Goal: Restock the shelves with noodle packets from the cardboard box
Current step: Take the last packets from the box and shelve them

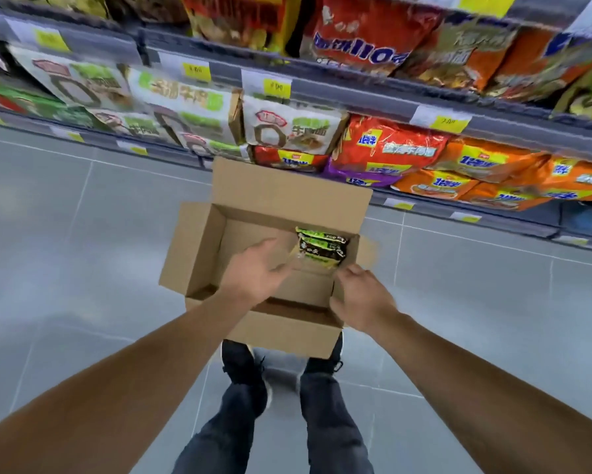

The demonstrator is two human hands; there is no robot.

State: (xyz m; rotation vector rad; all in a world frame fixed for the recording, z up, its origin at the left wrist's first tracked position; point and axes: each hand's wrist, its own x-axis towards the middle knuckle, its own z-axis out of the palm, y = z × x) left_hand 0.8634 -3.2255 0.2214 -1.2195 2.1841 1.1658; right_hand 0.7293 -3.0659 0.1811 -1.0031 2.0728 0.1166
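An open cardboard box [205, 248] stands on the floor in front of the shelves. At its far right corner lie dark and green noodle packets [323, 248]. My left hand [258, 270] reaches into the box, fingers loosely spread, its fingertips at the near edge of the packets. My right hand [363, 295] hovers at the box's near right corner with fingers curled downward; what they touch is hidden. The rest of the box floor is bare cardboard.
Shelves [356, 94] full of noodle packets run across the top: white and green ones [185, 104] on the left, red and orange ones [458, 162] on the right, with yellow price tags. Grey tiled floor [65, 251] surrounds the box. My shoes [243, 364] stand just behind it.
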